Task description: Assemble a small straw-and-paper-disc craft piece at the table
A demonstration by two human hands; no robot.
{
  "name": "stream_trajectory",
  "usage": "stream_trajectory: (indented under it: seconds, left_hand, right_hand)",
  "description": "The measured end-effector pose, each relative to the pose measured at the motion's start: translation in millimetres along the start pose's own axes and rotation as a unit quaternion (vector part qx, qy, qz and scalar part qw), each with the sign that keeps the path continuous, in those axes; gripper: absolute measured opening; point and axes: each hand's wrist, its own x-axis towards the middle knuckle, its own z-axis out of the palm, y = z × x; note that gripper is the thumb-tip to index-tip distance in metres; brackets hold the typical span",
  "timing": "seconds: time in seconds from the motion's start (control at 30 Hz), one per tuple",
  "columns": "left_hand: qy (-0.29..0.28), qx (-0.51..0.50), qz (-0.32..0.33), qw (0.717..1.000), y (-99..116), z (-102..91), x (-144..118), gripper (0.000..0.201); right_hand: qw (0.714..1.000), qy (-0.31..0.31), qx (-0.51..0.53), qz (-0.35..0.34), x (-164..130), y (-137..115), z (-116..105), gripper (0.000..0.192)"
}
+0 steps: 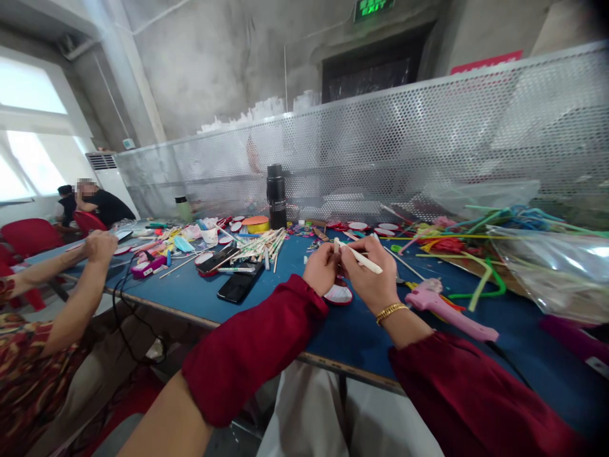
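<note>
At the far left, a co-worker in a patterned shirt [35, 355] sits with both hands raised at the edge of a blue table [169, 301]. Just right of those hands lies a purple glue gun [146, 268], then a clutter of craft bits and a bundle of pale sticks [261, 246]. Two dark phones lie left of centre, the nearer one [238, 285] flat on the table. Behind them, at upper centre, stands a black bottle [276, 198].

At centre, the wearer's left hand [320, 270], below a dark red sleeve, pinches a small pale piece [337, 245] in its fingertips. Right beside it, the right hand [375, 270], with a gold bracelet [392, 311] at the wrist, grips a white pen-like stick [366, 261], one end at the pale piece; whether they touch is unclear. Below the hands lies a white disc with a red rim [339, 294].

Further right are a pink glue gun [450, 309], colourful fuzzy stems [504, 222] and, at the right edge, a clear plastic bag [561, 273].
</note>
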Motion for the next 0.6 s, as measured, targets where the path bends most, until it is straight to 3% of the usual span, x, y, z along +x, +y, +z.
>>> stream_trajectory:
  seconds: [0.3, 0.47, 0.6]
  left_hand:
    - [0.007, -0.012, -0.015, 1.0, 1.7, 0.2, 0.0, 0.014]
    - [0.013, -0.089, -0.083, 0.992, 9.3, -0.3, 0.9, 0.014]
    - [0.015, -0.113, -0.103, 0.988, 12.6, -0.2, 1.4, 0.016]
  right_hand:
    - [1.0, -0.003, 0.012, 0.008, -0.1, 1.9, 1.2, 0.015]
    - [0.994, 0.066, 0.071, 0.056, 3.7, 4.0, 1.3, 0.013]
    - [0.981, 0.07, 0.135, 0.124, 7.2, 3.6, 3.8, 0.014]
